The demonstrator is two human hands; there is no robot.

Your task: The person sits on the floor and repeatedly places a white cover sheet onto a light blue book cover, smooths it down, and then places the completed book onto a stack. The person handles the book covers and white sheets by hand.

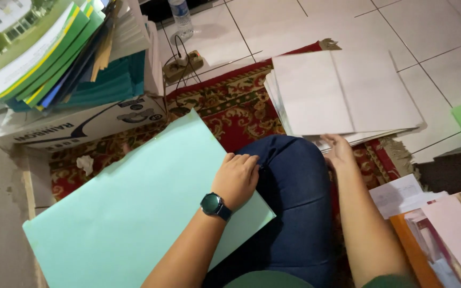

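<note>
Left hand (236, 178), fingers curled, pins pale green sheet (134, 213) on knee; right hand (340, 152), fingers spread, touches white paper stack (342, 93); nothing lifted yet.

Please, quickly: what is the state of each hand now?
Left hand: closed, gripping the edge of the light green sheet.
Right hand: open, fingers touching the stack of white paper; no clear grasp.

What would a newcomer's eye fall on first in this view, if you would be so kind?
Most likely the large pale green sheet slanting across the lower left, with the left hand resting on its right edge. Next, the stack of white paper on the red patterned rug at upper right, where the right hand touches its near edge.
</note>
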